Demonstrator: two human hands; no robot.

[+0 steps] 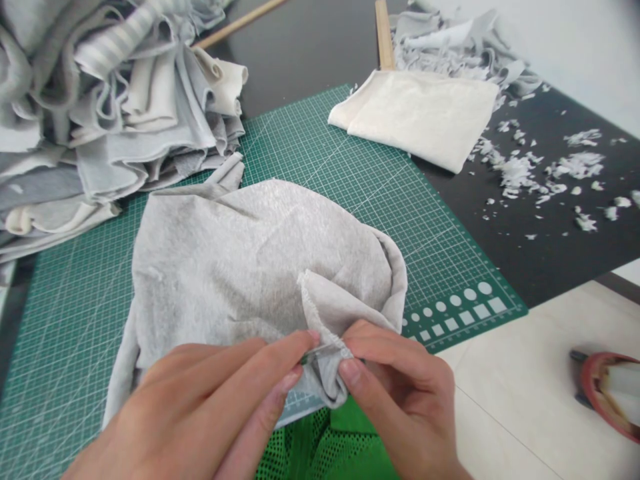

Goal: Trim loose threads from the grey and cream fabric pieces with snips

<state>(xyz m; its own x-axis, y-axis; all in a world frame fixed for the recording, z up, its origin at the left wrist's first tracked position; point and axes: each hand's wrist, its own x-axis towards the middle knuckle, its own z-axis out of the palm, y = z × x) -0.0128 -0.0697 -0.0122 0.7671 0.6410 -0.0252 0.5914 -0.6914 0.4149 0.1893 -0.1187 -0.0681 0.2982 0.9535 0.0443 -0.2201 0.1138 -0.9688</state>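
A light grey piece of knit fabric (250, 253) lies crumpled before me, its near right corner lifted. Along that corner runs a pale stitched seam (320, 320). My right hand (395, 387) pinches the seam edge between thumb and index finger. Just left of it, my left hand (220, 393) is closed, thumb against index finger, on a thin pointed tool (306, 357) with a small dark green part showing. The tool's tip reaches the seam; the left fingers hide the rest, so its exact kind is unclear.
A green cutting mat (450, 267) lies under the fabric on a black table. Grey and cream cloth pieces (150, 100) are heaped at the left. A folded cream cloth (420, 113), a wooden stick (384, 33) and white lint scraps (520, 173) are at the right.
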